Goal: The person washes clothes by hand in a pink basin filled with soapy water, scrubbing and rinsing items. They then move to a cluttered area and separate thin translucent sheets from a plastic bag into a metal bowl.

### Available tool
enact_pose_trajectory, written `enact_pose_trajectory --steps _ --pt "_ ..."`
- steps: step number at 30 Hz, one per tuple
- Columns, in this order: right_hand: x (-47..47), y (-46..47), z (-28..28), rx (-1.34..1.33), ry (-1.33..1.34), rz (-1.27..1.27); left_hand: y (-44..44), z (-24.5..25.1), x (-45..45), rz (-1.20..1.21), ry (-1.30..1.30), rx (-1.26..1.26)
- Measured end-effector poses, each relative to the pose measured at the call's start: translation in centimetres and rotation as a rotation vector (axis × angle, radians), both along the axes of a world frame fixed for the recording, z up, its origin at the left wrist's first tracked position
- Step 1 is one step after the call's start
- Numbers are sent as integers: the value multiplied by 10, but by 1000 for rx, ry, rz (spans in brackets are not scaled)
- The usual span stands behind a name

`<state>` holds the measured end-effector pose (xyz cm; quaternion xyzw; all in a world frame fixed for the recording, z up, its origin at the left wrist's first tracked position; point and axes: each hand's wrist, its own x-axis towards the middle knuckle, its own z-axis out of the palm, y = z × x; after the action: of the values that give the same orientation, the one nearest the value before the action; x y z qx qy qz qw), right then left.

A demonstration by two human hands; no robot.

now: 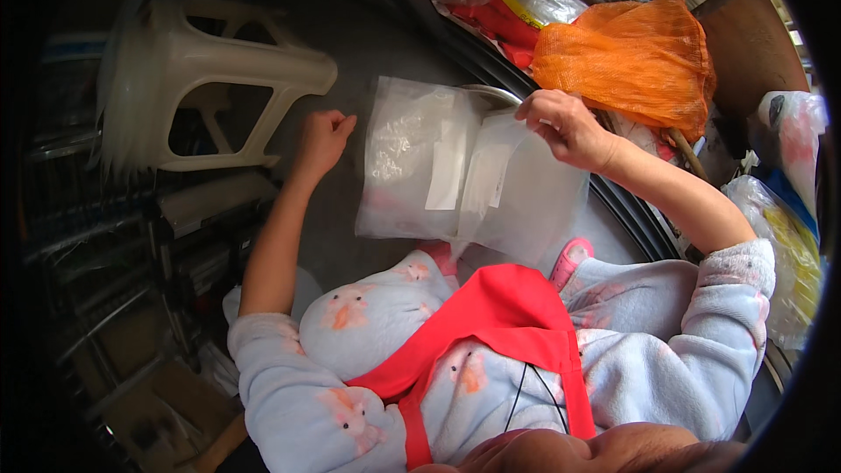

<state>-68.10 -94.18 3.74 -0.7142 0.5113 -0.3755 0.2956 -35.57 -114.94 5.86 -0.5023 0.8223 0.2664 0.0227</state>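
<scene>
Two translucent plastic bags lie side by side in front of me, each with a white paper strip: a left bag (401, 151) and a right bag (525, 194). My right hand (568, 128) is at the upper edge of the right bag, its thumb and fingers pinched on the film. Left of the bags, a short gap away, my left hand (326, 141) is raised with curled fingers and nothing visible in them. Behind the bags shows part of a pale curved rim (493, 93); the rest of that thing is hidden. A red apron (506, 315) covers my lap.
An off-white plastic stool (230, 62) lies on its side at the left. Beyond a dark metal rail (614, 217) are an orange mesh sack (624, 66) and several plastic bags. Metal racks stand in shadow at the left. A pink shoe (570, 263) shows near my lap.
</scene>
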Motion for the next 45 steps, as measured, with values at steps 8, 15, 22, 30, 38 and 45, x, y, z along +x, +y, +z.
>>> enact_pose_trajectory --steps 8,15,22,30,38,45 --pt "1 -3 32 -50 36 325 44 37 -35 -122 271 -186" --pt "15 39 42 0 402 662 62 35 -35 -387 38 -471" --pt "43 44 27 181 668 536 51 25 -34 -187 164 -291" --pt "26 23 34 239 666 221 129 68 -65 -372 484 -29" --pt "32 27 51 227 557 281 136 45 -86 -62 402 534" --pt "42 12 39 385 -235 84 133 46 -84 -216 454 518"
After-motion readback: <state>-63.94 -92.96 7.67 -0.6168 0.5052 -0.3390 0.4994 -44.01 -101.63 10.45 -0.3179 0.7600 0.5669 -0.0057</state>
